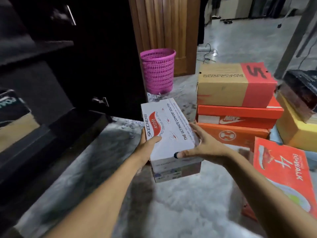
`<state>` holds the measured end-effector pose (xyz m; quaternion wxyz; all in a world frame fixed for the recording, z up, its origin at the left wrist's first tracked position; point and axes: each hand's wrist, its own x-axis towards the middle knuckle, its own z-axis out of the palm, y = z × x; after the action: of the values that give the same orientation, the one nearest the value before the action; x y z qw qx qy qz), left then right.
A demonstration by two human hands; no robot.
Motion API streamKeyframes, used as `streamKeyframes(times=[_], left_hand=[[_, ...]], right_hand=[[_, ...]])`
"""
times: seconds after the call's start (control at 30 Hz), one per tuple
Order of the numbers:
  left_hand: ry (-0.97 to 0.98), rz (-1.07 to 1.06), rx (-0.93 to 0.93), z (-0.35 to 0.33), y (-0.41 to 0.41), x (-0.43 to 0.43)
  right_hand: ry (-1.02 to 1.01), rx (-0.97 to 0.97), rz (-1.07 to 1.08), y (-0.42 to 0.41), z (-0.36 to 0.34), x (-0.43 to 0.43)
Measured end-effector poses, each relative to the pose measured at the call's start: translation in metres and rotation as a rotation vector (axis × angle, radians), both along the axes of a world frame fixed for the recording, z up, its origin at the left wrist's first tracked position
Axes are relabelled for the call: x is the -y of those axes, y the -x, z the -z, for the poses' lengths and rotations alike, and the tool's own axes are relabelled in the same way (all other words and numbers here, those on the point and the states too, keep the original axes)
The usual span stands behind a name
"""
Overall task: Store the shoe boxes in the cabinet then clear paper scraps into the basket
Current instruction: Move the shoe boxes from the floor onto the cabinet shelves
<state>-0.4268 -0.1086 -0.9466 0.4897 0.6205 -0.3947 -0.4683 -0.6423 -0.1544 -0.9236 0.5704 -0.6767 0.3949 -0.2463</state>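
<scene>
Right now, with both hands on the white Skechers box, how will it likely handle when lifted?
Probably stiff: the white Skechers box shows flat faces and square edges between the left hand and right hand. Its smooth printed lid may slip slightly. Weight cannot be told.

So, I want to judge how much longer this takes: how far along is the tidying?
Early. A blurred box seems to sit in the dark cabinet. The left hand and right hand hold the white Skechers box in front of it. Several boxes wait stacked on the right, the tan-and-red box on top. Paper scraps lie on the floor by the pink basket, not yet cleared.
</scene>
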Motion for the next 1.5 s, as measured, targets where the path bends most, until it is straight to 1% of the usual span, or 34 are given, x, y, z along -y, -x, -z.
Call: streamKeyframes(times=[0.1, 0.23, 0.37, 0.47, 0.6, 0.73, 0.8, 0.9, 0.93, 1.1, 1.2, 1.33, 1.43, 1.5], left_hand=[[-0.01, -0.084, 0.04, -0.011, -0.042, -0.009], [-0.052, -0.158, 0.103, -0.027, -0.095, -0.023], [-0.104, -0.23, 0.134, -0.051, -0.152, -0.02], [-0.16, -0.276, 0.142, -0.076, -0.201, -0.013], [-0.181, -0.333, 0.048, -0.095, -0.259, 0.001], [-0.182, -0.391, -0.045, -0.095, -0.292, 0.019], [-0.2, -0.395, -0.061, -0.09, -0.302, 0.029], [-0.217, -0.415, -0.099, -0.071, -0.31, 0.044], [-0.223, -0.431, -0.114, -0.063, -0.311, 0.048], [-0.208, -0.499, -0.183, -0.012, -0.322, 0.064], [-0.164, -0.598, -0.192, 0.016, -0.333, 0.076], [-0.034, -0.686, -0.183, 0.031, -0.333, 0.094], [0.017, -0.649, -0.108, 0.041, -0.333, 0.106], [0.016, -0.606, -0.037, 0.051, -0.336, 0.111]], right_hand=[[0.02, -0.026, -0.116, -0.045, -0.006, 0.008], [0.026, 0.029, -0.198, -0.11, -0.017, 0.012], [-0.011, 0.061, -0.254, -0.178, -0.023, 0.03], [0.01, 0.065, -0.281, -0.235, -0.047, 0.048], [0.033, -0.021, -0.353, -0.299, -0.084, 0.077], [0.168, -0.197, -0.451, -0.337, -0.115, 0.103], [0.194, -0.258, -0.467, -0.352, -0.118, 0.117], [0.237, -0.337, -0.473, -0.371, -0.099, 0.137], [0.236, -0.333, -0.472, -0.377, -0.089, 0.142], [0.163, -0.248, -0.46, -0.41, -0.036, 0.167], [0.073, -0.17, -0.455, -0.427, -0.014, 0.185], [0.005, -0.06, -0.341, -0.439, 0.013, 0.214], [0.025, -0.03, -0.278, -0.451, 0.032, 0.233], [0.04, -0.015, -0.233, -0.46, 0.042, 0.239]])
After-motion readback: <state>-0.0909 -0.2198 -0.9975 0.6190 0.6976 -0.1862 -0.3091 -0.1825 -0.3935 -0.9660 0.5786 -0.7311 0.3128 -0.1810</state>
